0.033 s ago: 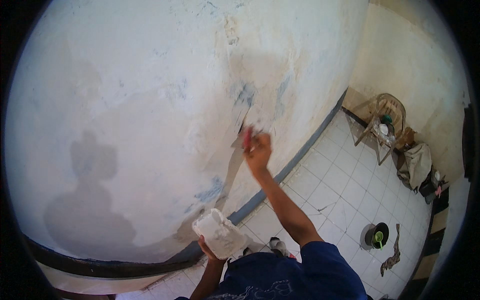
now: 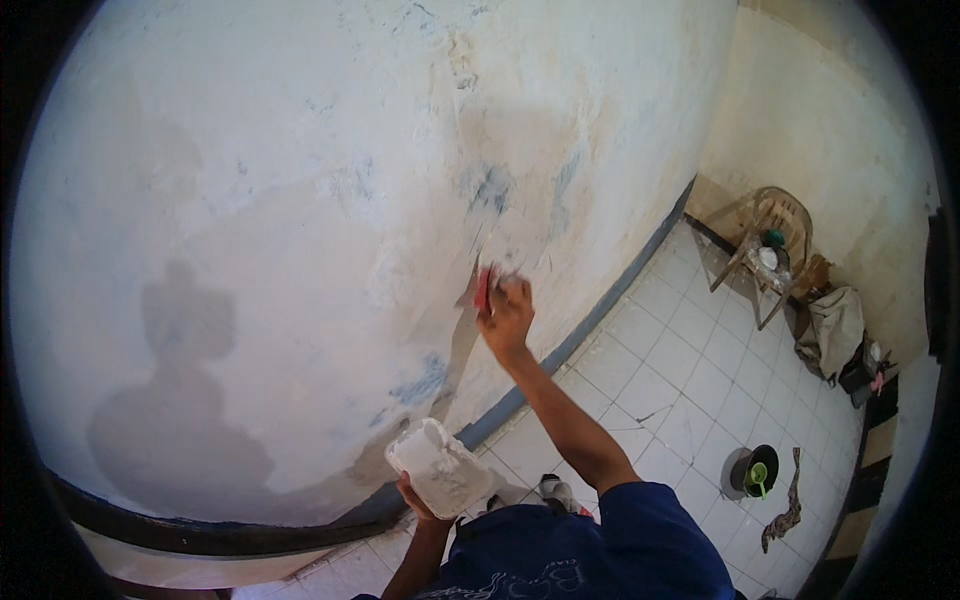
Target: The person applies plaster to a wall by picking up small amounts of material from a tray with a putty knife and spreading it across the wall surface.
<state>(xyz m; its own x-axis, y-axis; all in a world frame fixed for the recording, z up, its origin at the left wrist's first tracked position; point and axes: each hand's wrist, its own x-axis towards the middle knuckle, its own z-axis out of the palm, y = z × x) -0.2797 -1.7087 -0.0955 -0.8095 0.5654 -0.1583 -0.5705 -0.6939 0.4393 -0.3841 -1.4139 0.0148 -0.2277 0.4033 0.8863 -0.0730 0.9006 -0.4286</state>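
Observation:
My right hand [image 2: 508, 318] is closed around a red scraper [image 2: 484, 290], held close to the white wall [image 2: 300, 240]. The scraper's working edge is hard to make out, so contact with the wall is uncertain. Above it the wall shows grey-blue scuffed patches and rough, pale filler. My left hand [image 2: 418, 500] grips the side of a white plastic tub [image 2: 440, 468] low by the wall's foot. White paste coats the tub's inside and rim. The fingers beneath the tub are partly hidden.
White floor tiles [image 2: 690, 350] lie to the right, along a grey-blue skirting band [image 2: 650, 255]. A plastic chair [image 2: 785, 225] holding odds and ends stands in the far corner, beside a pale cloth [image 2: 835, 330]. A black bucket [image 2: 740, 472] with a green dipper [image 2: 758, 478] sits near a crumpled rag [image 2: 782, 522].
My right hand and the red scraper have shifted slightly left and down along the wall. My left hand and the tub are almost unmoved.

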